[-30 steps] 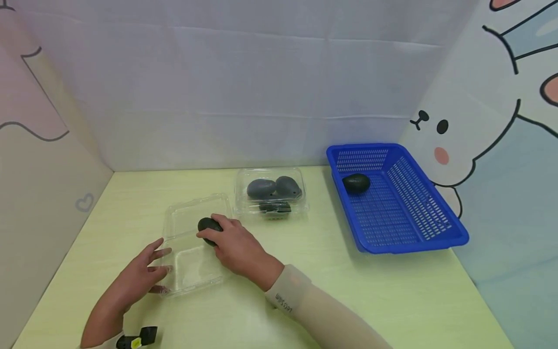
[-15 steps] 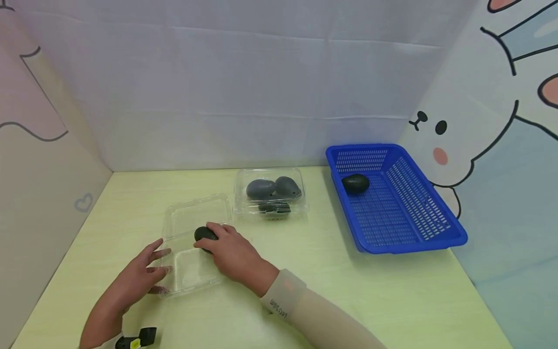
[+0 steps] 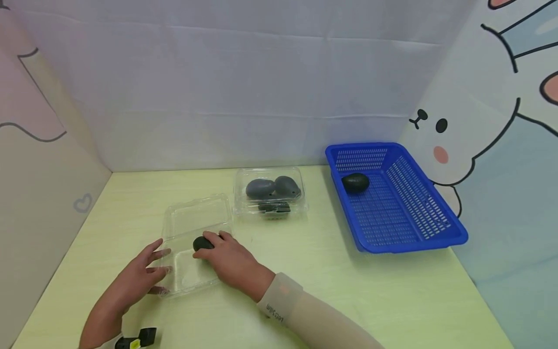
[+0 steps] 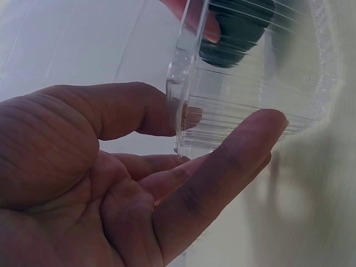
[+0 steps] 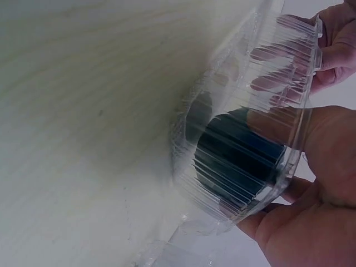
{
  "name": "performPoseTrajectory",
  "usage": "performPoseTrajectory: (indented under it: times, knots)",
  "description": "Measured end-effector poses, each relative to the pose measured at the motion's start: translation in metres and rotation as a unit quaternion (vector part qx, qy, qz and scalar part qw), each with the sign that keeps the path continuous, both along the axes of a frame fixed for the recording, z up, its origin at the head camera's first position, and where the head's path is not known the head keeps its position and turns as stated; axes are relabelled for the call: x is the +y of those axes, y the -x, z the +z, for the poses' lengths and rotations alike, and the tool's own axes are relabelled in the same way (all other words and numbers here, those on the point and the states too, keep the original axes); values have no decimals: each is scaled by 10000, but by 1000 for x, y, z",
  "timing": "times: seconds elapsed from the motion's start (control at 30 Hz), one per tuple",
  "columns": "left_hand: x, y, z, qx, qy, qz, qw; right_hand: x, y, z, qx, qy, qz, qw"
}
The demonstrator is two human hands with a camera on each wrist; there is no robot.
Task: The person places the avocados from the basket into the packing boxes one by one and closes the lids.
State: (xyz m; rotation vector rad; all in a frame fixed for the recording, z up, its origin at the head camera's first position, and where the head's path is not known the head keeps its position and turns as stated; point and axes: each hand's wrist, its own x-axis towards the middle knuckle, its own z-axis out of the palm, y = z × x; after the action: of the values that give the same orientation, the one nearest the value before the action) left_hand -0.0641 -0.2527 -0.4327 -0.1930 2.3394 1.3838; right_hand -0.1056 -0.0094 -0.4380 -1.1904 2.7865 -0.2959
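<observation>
"So, where is the avocado point(image 3: 202, 243) just now?"

"Inside the nearer half of the unlatched clear clamshell point(image 3: 185, 274), held by the right hand point(image 3: 231, 259). Thumb and fingers curl round its sides. (Whether its underside touches the plastic floor, I can't tell.)"

"And the left hand point(image 3: 135, 278)?"

"Spread fairly wide, its fingertips against the clamshell's left edge. I'd call that steadying rather than lifting."

"How do you expect the fruit to handle?"

"Firm and compact, I'd guess, and far heavier than the plastic around it. The dark skin looks smooth, so it could roll or slip from a fingertip pinch. Best to take it round its broadest part, thumb opposite the fingers, without squeezing hard: I can't judge ripeness from here, and soft flesh would bruise."

"What about the clamshell?"

"Thin, ribbed and very light, by the look of it. It probably flexes under a push and slides on the table point(image 3: 331, 295) if nudged. I'd brace it low on the side wall, not by the raised flap point(image 3: 196, 213) of its far half, which would likely fold at the hinge."

"Does the same go for the one behind?"

"The closed clamshell point(image 3: 270, 172) has dark avocados point(image 3: 260, 188) inside, so it should sit steadier. The blue plastic basket point(image 3: 392, 218), with one loose avocado point(image 3: 355, 183), looks much stiffer; its rim is the obvious handhold."
</observation>
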Motion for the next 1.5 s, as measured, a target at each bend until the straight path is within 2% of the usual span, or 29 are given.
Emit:
performPoseTrajectory:
  times: [0.23, 1.13, 1.5]
  knots:
    - [-1, 0, 0, 22, -1, 3, 10000, -1, 0, 3, -111, -15, 28, 9999]
    - [-1, -1, 1, 7, -91, -3, 10000, -1, 1, 11, 416, -296, 273, 9983]
    - [0, -2, 0, 3, -122, -6, 9999, 10, 1, 28, 564, -336, 336, 9973]
